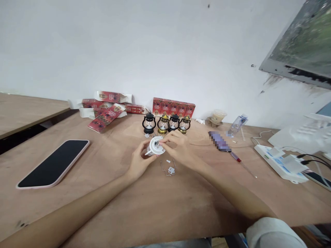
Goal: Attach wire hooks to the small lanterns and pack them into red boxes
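A round white lantern part (156,146) with small dark and metallic pieces in its centre is held above the table. My left hand (139,159) grips it from the left and below, thumb at its lower rim. At its right side my right hand (176,147) pinches at the centre; what the fingertips hold is too small to name. Just below lie a bent wire handle (163,170), a small white plate (171,170) and a tiny white piece (168,161). Behind stand a black lantern (149,124), a gold lantern (163,124) and two more lanterns.
Red boxes (173,107) stand by the wall, with opened boxes (106,117) to their left. A phone (54,163) lies left. Rightward are a cup (217,116), a bottle (237,124), a screwdriver (239,161) and a power strip (280,164) with cables.
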`<state>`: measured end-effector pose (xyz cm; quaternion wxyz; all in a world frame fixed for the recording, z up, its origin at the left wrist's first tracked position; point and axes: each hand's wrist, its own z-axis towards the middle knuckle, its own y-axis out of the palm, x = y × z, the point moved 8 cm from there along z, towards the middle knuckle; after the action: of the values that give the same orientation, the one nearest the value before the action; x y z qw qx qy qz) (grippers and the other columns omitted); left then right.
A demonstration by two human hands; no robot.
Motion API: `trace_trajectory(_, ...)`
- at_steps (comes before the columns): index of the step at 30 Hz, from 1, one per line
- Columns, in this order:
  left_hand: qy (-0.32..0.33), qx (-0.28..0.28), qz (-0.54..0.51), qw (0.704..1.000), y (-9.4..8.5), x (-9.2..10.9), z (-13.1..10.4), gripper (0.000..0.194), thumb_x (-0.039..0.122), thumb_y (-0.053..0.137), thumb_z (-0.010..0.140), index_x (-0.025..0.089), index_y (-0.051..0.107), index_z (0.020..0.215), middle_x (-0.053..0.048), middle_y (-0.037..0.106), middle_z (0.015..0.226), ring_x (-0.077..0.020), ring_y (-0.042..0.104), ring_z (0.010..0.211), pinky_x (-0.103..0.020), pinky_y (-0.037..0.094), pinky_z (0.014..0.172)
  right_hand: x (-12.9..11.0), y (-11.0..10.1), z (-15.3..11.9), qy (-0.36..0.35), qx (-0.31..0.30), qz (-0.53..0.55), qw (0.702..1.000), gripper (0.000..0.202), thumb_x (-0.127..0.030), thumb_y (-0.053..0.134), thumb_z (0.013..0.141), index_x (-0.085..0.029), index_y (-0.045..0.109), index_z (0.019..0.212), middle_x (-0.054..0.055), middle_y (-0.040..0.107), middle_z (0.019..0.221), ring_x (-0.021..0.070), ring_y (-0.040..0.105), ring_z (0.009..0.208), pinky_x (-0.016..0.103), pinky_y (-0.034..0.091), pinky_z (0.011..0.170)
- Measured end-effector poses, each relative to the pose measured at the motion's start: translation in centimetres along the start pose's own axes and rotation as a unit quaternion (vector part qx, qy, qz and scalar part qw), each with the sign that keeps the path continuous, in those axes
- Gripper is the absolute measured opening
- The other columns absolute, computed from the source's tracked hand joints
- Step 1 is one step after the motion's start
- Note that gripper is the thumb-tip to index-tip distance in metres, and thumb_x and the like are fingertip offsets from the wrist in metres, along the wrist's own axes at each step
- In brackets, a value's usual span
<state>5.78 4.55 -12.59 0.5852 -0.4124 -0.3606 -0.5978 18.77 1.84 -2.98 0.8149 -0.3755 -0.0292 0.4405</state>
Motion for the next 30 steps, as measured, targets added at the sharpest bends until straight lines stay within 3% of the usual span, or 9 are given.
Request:
trace_trajectory(7, -0.018, 0.013, 0.0, 1.0, -0.2, -0.3, 0.1, 0.05, 0.04, 0.072, 0.066, 0.019, 0.055, 0.109, -0.007, 0.062, 0.113, -0.0227, 0.059, 0.103, -0.034, 0.051, 0.083, -2.2, 0.7, -1.3, -0.154, -0.031, -0.17, 0.973, 0.023, -0.024, 0.047, 0.089, -0.015, 0.067, 0.097, 0.01, 0.066, 0.091, 0.0205, 0.052, 0.083, 0.036, 0.039, 0.074)
trace_trajectory(10, -0.024, 0.016, 0.004, 1.0, -0.2, -0.2, 0.1, 0.053, 0.04, 0.073, 0.065, 0.019, 0.055, 0.11, -0.008, 0.062, 0.114, -0.0232, 0.058, 0.104, -0.034, 0.051, 0.083, -2.6, 0.8, -1.5, -0.183, -0.053, -0.202, 0.961, 0.027, -0.023, 0.043, 0.09, -0.013, 0.065, 0.103, 0.011, 0.066, 0.094, 0.0215, 0.052, 0.083, 0.037, 0.039, 0.074)
trace_trajectory(15, -0.027, 0.025, 0.005, 0.999, -0.4, -0.3, 0.1, 0.054, 0.04, 0.073, 0.065, 0.018, 0.054, 0.111, -0.008, 0.062, 0.115, -0.0245, 0.058, 0.108, -0.036, 0.05, 0.086, -2.2, -0.9, -1.2, -0.116, -0.046, -0.09, 0.988, 0.032, -0.02, 0.04, 0.091, -0.012, 0.054, 0.118, 0.012, 0.064, 0.105, 0.0212, 0.055, 0.093, 0.037, 0.043, 0.082)
trace_trajectory(19, -0.024, 0.015, 0.009, 1.0, -0.2, -0.3, 0.1, 0.054, 0.04, 0.073, 0.066, 0.019, 0.054, 0.112, -0.008, 0.061, 0.118, -0.025, 0.057, 0.11, -0.036, 0.05, 0.086, -0.5, -2.3, -1.8, -0.021, -0.028, 0.0, 0.999, 0.024, -0.017, 0.043, 0.09, -0.017, 0.059, 0.109, 0.007, 0.065, 0.09, 0.0164, 0.058, 0.081, 0.032, 0.047, 0.077)
trace_trajectory(23, -0.029, 0.025, 0.008, 0.999, -0.4, -0.4, 0.1, 0.055, 0.041, 0.073, 0.064, 0.018, 0.054, 0.111, -0.009, 0.062, 0.116, -0.0255, 0.057, 0.11, -0.036, 0.05, 0.087, 1.9, 0.0, -3.8, 0.053, -0.191, -0.015, 0.98, 0.01, -0.018, 0.057, 0.084, -0.018, 0.065, 0.09, 0.005, 0.068, 0.086, 0.0172, 0.061, 0.081, 0.031, 0.047, 0.076)
trace_trajectory(26, -0.029, 0.029, 0.015, 0.999, -0.4, -0.5, 0.2, 0.056, 0.043, 0.073, 0.064, 0.018, 0.054, 0.11, -0.008, 0.063, 0.116, -0.0255, 0.058, 0.11, -0.038, 0.05, 0.088, 2.7, 2.0, -5.8, 0.065, -0.314, -0.017, 0.947, 0.013, -0.021, 0.066, 0.079, -0.019, 0.068, 0.091, 0.005, 0.069, 0.092, 0.0194, 0.062, 0.087, 0.033, 0.046, 0.079)
trace_trajectory(30, -0.022, 0.026, 0.021, 0.999, -0.4, -0.4, 0.2, 0.054, 0.044, 0.072, 0.065, 0.019, 0.054, 0.11, -0.009, 0.062, 0.116, -0.0252, 0.057, 0.111, -0.039, 0.049, 0.09, 2.5, 3.3, -7.2, 0.021, -0.374, -0.01, 0.927, 0.017, -0.015, 0.066, 0.079, -0.021, 0.069, 0.094, 0.005, 0.068, 0.094, 0.0188, 0.061, 0.09, 0.032, 0.045, 0.081)
